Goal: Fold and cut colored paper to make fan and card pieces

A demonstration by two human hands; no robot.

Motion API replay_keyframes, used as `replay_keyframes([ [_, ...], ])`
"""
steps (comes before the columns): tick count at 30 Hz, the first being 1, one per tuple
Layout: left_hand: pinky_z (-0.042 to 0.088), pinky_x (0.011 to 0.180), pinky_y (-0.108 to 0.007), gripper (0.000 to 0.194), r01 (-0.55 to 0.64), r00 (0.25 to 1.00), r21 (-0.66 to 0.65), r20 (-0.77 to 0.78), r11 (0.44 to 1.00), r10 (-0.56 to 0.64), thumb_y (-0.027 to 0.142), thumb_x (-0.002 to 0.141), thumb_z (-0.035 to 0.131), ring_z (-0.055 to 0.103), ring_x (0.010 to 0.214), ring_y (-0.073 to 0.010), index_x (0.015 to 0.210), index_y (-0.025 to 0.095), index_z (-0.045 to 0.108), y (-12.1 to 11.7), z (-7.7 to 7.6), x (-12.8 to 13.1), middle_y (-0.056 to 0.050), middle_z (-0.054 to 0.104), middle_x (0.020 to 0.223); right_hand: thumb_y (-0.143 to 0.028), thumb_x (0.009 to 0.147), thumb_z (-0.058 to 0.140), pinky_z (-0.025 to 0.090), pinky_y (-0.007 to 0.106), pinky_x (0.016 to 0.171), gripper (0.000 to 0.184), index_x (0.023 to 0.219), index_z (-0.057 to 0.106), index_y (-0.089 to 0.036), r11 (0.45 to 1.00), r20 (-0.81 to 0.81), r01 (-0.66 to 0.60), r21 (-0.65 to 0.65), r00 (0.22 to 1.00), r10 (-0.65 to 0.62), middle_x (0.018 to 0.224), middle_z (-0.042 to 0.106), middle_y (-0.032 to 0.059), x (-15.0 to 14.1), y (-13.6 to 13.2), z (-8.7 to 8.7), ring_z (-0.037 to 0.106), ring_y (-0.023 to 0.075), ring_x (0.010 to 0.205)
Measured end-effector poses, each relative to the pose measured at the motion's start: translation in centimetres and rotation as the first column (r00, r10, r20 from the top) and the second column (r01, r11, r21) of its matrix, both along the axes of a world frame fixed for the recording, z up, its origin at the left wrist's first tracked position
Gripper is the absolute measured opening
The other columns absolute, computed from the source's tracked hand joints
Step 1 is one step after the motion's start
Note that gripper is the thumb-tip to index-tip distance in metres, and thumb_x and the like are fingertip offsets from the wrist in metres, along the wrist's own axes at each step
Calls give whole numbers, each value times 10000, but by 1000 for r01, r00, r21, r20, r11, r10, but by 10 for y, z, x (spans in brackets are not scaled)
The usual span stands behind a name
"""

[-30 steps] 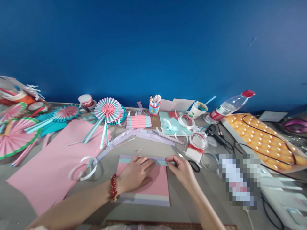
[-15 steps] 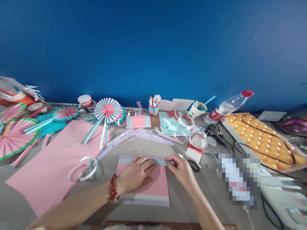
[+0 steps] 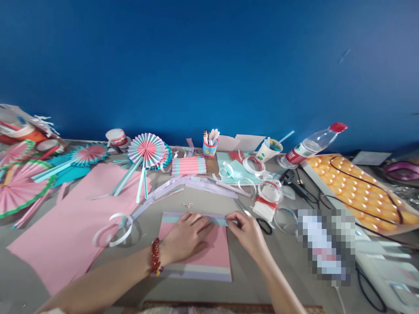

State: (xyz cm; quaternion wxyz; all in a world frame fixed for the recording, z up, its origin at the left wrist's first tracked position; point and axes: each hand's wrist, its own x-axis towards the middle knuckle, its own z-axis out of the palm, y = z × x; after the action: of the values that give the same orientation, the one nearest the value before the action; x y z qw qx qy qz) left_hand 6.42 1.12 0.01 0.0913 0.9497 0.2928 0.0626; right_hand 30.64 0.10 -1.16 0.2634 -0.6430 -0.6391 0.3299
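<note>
Nothing moved; left hand (image 3: pixel 183 237) flat on pink sheet (image 3: pixel 209 255), right hand (image 3: pixel 246 232) fingers pinching its edge.

No legible writing (bottle (image 3: pixel 310 145) label too blurred).

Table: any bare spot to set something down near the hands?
Bare table between the striped pink sheet and the lilac strips; another patch between the right hand and the blurred item. Crowded around the tape rings and scissors.
</note>
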Motion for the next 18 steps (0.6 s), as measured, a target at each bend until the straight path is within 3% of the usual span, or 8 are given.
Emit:
replay_keyframes([
  [18, 347, 1000, -415, 569, -18, 1000, 22, -16, 1000, 19, 494, 915, 561, 462, 1141, -254, 1387, 204, 433, -1, -2, 1, -93, 522, 1329, -272, 790, 524, 389, 248, 567, 166, 787, 681, -219, 999, 57, -9, 42, 998, 7, 646, 657, 0, -1, -1, 4, 549, 160, 562],
])
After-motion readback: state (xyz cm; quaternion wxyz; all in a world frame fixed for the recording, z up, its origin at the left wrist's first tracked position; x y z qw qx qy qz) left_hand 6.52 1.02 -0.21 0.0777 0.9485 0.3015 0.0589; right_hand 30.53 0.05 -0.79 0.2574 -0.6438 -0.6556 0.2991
